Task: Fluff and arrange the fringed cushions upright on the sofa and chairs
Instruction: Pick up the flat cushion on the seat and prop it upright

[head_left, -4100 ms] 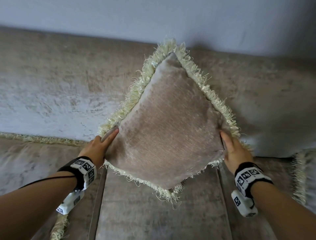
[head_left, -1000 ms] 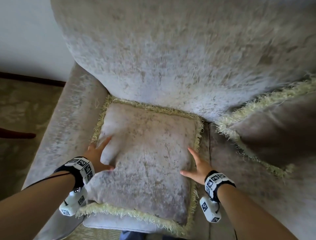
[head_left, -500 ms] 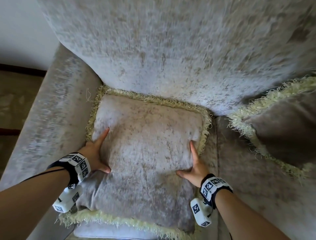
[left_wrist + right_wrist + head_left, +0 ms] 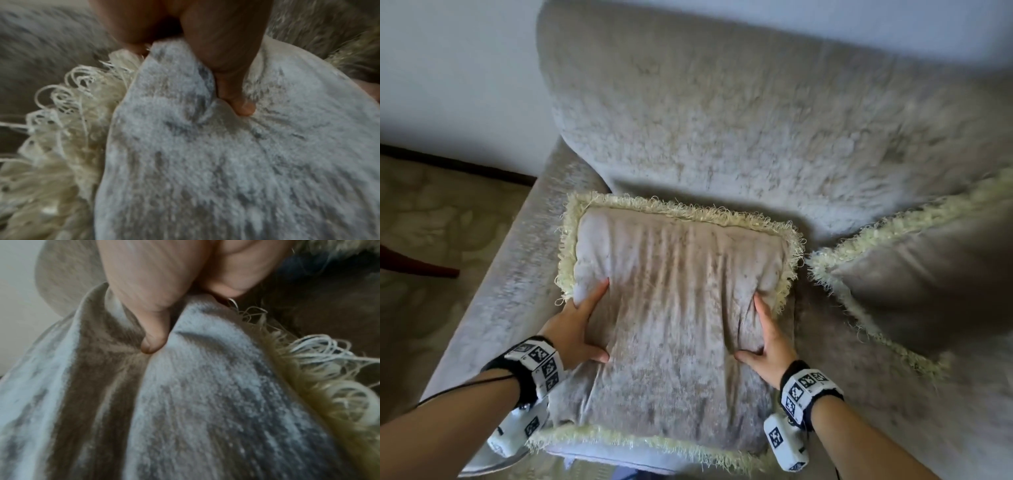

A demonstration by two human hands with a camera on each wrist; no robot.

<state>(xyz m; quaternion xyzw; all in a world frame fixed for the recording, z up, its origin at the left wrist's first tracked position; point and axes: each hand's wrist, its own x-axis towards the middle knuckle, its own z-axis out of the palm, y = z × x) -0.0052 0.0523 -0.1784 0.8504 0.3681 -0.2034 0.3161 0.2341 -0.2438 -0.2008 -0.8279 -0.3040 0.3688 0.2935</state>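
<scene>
A beige velvet fringed cushion (image 4: 674, 308) lies on the left end of the sofa seat, its far edge raised toward the backrest (image 4: 756, 120). My left hand (image 4: 585, 322) grips its left side and my right hand (image 4: 762, 330) grips its right side. Both squeeze inward, so folds run across the top. In the left wrist view a thumb (image 4: 236, 97) digs into the cushion (image 4: 226, 162) beside its cream fringe (image 4: 51, 129). The right wrist view has the other thumb (image 4: 154, 340) sunk into the cushion (image 4: 205, 402). My remaining fingers are hidden under the edges.
A second fringed cushion (image 4: 928, 274) leans on one corner against the backrest just to the right. The sofa armrest (image 4: 510, 274) runs along the left. Beyond it is patterned carpet (image 4: 431, 222) with a dark red wooden piece (image 4: 414, 265).
My hands have closed in on the cushion's sides and bunched it. Its far edge has come up off the seat, with folds now across the top.
</scene>
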